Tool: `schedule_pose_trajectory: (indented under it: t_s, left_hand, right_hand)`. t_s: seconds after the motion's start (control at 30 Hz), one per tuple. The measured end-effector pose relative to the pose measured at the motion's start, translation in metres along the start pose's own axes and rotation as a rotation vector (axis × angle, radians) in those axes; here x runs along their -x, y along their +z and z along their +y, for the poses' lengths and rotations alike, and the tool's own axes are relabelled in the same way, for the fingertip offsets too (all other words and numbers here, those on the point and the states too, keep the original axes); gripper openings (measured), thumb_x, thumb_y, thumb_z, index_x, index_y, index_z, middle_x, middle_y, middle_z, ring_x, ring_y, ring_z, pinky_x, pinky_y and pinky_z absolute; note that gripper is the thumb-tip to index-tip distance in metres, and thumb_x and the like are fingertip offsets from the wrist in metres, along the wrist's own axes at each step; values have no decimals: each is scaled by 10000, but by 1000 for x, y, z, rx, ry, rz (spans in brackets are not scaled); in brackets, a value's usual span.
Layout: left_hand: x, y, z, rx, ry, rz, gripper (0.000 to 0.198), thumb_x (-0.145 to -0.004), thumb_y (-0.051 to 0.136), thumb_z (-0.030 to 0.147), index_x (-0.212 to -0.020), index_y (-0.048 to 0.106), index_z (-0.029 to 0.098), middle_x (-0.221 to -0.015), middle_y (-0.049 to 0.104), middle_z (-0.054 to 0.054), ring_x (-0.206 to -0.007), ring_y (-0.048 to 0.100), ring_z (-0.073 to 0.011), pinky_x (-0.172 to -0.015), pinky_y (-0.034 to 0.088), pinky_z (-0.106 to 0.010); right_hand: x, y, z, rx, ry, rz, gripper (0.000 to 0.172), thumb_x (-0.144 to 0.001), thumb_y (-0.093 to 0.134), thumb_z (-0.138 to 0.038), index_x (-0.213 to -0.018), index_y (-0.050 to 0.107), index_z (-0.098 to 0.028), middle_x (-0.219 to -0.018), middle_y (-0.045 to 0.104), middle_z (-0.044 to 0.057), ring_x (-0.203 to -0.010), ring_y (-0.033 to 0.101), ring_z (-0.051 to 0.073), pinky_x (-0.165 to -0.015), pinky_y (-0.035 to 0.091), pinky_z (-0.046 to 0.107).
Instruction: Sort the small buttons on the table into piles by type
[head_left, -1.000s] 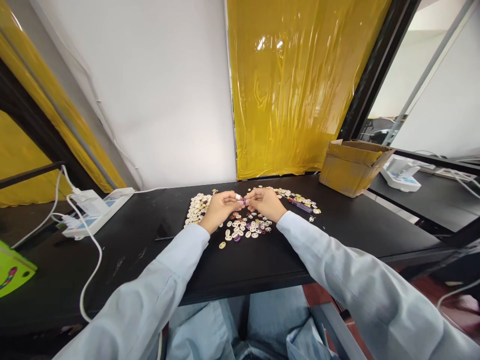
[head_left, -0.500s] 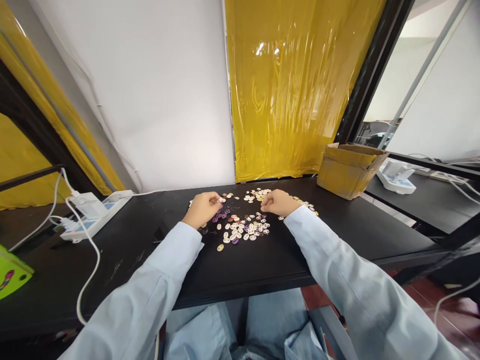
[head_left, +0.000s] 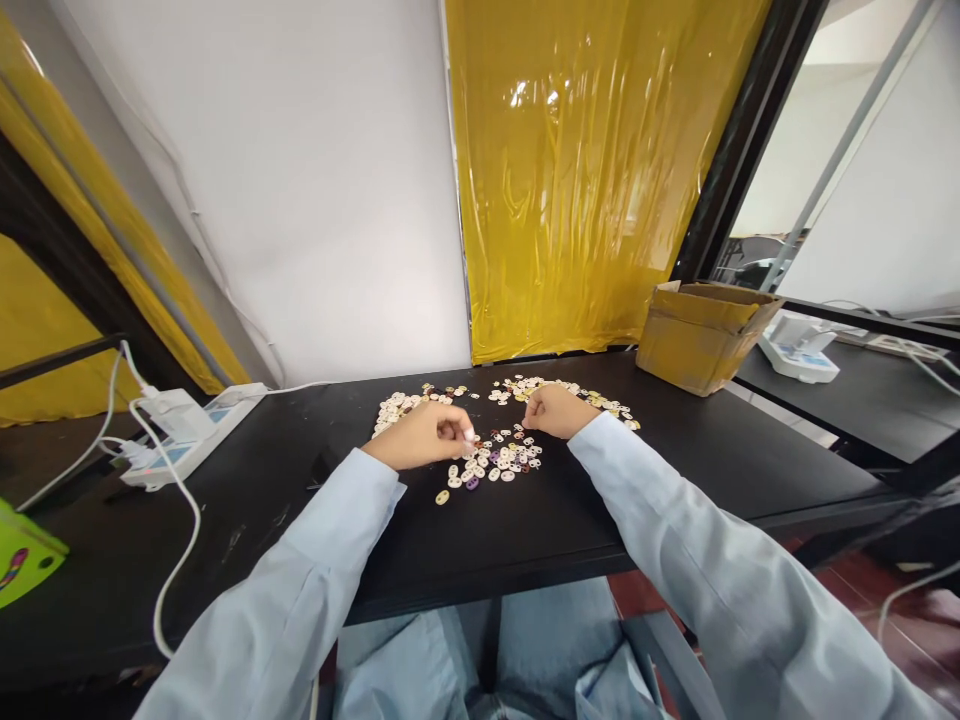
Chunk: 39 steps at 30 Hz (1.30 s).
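My left hand (head_left: 424, 436) is closed in a pinch over the left side of a middle group of small oval two-holed buttons (head_left: 504, 460). Something pale shows at its fingertips, too small to make out. Held a little to the right, my right hand (head_left: 561, 410) also has its fingers pinched together, with whatever they may hold hidden. It hovers between the middle group and a far-right heap of cream and yellow buttons (head_left: 611, 405). Another heap of mostly white buttons (head_left: 394, 408) lies behind my left hand, partly covered by it. One purple button (head_left: 472, 483) and one yellowish button (head_left: 442, 497) lie at the near edge.
The black table (head_left: 480, 545) backs onto a white wall and a yellow plastic curtain (head_left: 577, 200). A cardboard box (head_left: 694, 340) stands at the right rear. On the left sits a power strip (head_left: 191, 440) with plugs and white cable, near a bright green object (head_left: 26, 555).
My left hand has come right and nearer, from the left heap to the middle group, uncovering the heap behind it. My right hand has barely moved and stays pinched.
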<state>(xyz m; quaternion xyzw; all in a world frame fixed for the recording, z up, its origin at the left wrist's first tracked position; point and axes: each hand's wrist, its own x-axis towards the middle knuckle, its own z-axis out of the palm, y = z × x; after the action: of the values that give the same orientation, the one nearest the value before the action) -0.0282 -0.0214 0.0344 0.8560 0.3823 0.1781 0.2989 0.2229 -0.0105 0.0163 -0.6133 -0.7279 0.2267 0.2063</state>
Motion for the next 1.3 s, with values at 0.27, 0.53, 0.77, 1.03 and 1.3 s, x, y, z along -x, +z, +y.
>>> schedule_pose_trajectory:
  t_s: [0.27,0.53,0.77,1.03,1.3]
  left_hand:
    - [6,6,5,52,-37,-294,276,-620,752,266,-862,736,133,-663,645,-11,-595,539,-116,-554,364,-220]
    - [7,13,13,63,96,-277,169,-618,753,254,-762,712,175,-715,651,-14,-588,545,-122,-525,384,-221]
    - [8,19,19,110,111,-241,96,-668,699,224,-728,669,155,-565,496,37,-478,408,-73,-444,327,-197]
    - [-12,15,-1,373,25,255,225,-675,722,292,-808,619,143,-721,640,-20,-651,602,-125,-660,491,-257]
    - [-20,20,-13,404,-12,347,274,-675,732,360,-796,644,130,-743,667,-36,-710,636,-153,-703,509,-279]
  right_hand:
    - [-6,5,2,-111,-113,193,54,-711,649,-177,-676,611,-160,-610,646,9,-575,596,126,-545,423,218]
    - [-6,8,1,-92,-169,161,77,-682,645,-166,-612,614,-164,-607,662,25,-570,596,137,-545,437,230]
    - [-7,11,-1,-241,-205,172,15,-685,633,-147,-671,639,-150,-578,648,15,-540,601,130,-523,463,228]
    - [-10,29,-10,-784,-271,82,231,-664,707,-220,-873,683,-125,-674,692,42,-642,668,162,-669,572,324]
    - [-11,47,-22,-774,-338,112,177,-680,686,-247,-816,669,-135,-619,653,14,-591,634,136,-622,551,296]
